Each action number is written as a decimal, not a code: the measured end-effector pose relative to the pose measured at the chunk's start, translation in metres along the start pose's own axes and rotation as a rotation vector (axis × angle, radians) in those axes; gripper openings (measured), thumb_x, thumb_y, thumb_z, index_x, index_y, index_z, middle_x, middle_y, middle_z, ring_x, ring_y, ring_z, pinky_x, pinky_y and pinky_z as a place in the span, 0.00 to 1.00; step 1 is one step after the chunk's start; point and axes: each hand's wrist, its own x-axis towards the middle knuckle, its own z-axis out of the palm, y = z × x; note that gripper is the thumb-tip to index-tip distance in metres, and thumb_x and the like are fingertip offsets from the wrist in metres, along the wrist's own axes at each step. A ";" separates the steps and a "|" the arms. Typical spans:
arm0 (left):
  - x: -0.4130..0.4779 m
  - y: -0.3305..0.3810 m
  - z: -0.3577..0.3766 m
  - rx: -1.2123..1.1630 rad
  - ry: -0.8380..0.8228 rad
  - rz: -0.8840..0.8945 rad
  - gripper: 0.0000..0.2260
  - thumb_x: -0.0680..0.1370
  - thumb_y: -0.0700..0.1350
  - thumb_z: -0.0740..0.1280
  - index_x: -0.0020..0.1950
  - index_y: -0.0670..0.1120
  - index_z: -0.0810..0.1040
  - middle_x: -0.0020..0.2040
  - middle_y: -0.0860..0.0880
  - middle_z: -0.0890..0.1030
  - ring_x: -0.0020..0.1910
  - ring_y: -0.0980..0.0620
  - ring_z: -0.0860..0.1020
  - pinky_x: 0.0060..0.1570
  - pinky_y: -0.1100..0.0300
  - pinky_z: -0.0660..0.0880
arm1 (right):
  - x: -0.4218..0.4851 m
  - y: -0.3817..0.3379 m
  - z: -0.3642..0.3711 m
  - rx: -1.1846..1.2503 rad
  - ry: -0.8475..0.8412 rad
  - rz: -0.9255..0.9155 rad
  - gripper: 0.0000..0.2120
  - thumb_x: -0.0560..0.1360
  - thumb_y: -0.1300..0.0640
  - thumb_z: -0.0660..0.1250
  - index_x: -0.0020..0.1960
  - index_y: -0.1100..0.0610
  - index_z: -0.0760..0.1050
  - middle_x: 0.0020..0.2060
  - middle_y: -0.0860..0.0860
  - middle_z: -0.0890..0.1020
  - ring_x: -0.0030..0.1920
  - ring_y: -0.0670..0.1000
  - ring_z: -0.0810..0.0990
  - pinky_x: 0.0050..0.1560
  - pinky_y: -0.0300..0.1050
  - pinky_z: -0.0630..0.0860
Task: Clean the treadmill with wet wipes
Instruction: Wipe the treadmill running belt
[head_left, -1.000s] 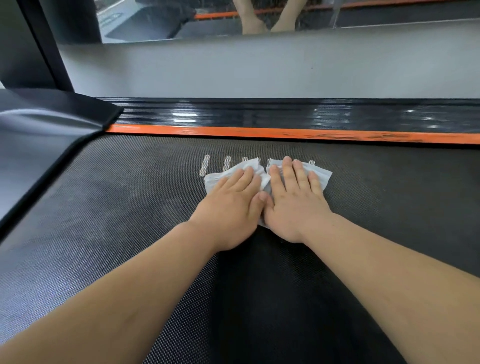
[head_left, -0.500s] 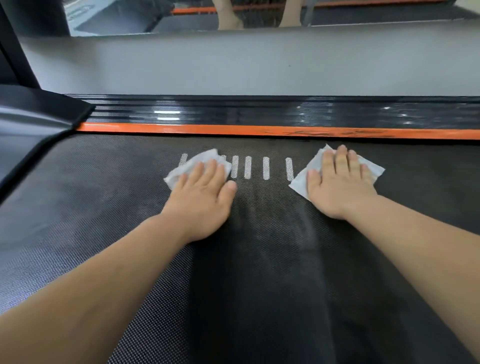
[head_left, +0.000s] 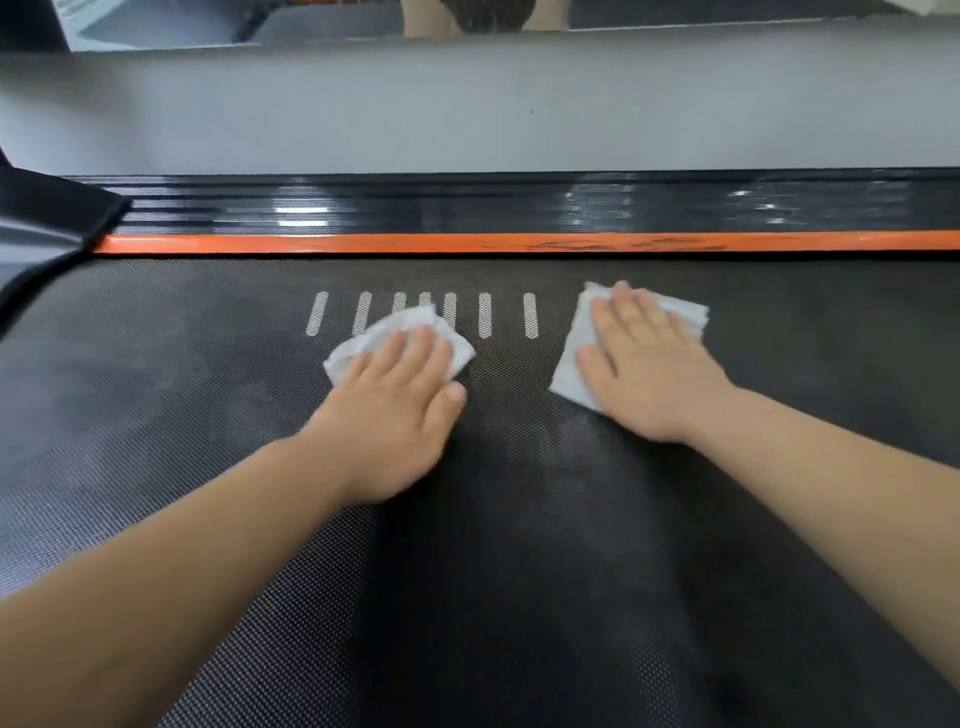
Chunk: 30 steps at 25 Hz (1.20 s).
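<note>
The black textured treadmill belt (head_left: 208, 415) fills most of the view. My left hand (head_left: 400, 410) presses flat on a crumpled white wet wipe (head_left: 358, 345) just below a row of white stripes (head_left: 483, 314) printed on the belt. My right hand (head_left: 644, 374) lies flat on a second white wet wipe (head_left: 571, 364), to the right of the stripes. Fingers of both hands are straight, and each hand covers most of its wipe.
An orange strip (head_left: 363, 243) and a glossy black ribbed side rail (head_left: 467, 205) run across beyond the belt. A black motor cover (head_left: 47, 218) rises at the far left. Behind the rail stands a grey ledge (head_left: 467, 119) under a mirror.
The hands, together a second ago, slid apart with their wipes. Since half a second ago they have moved back towards each other, the left wipe now under the stripes.
</note>
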 end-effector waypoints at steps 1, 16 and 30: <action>-0.007 0.016 0.005 0.016 0.002 0.126 0.35 0.80 0.63 0.34 0.85 0.51 0.47 0.85 0.51 0.45 0.83 0.50 0.42 0.79 0.51 0.39 | 0.004 0.007 0.001 0.000 -0.007 0.088 0.32 0.84 0.40 0.40 0.84 0.53 0.40 0.83 0.53 0.39 0.82 0.53 0.38 0.81 0.55 0.39; -0.001 0.009 0.016 -0.015 0.042 0.099 0.36 0.78 0.64 0.31 0.85 0.54 0.41 0.84 0.54 0.39 0.82 0.55 0.35 0.81 0.53 0.37 | -0.033 -0.001 0.012 -0.005 0.021 -0.116 0.38 0.79 0.38 0.33 0.84 0.55 0.42 0.83 0.54 0.41 0.82 0.52 0.37 0.81 0.53 0.37; -0.083 0.118 0.024 -0.186 -0.119 0.036 0.30 0.84 0.60 0.40 0.85 0.51 0.49 0.85 0.52 0.47 0.83 0.56 0.42 0.80 0.58 0.39 | -0.100 -0.025 0.027 -0.048 -0.077 -0.235 0.39 0.75 0.41 0.28 0.83 0.58 0.36 0.82 0.56 0.36 0.81 0.56 0.34 0.80 0.57 0.35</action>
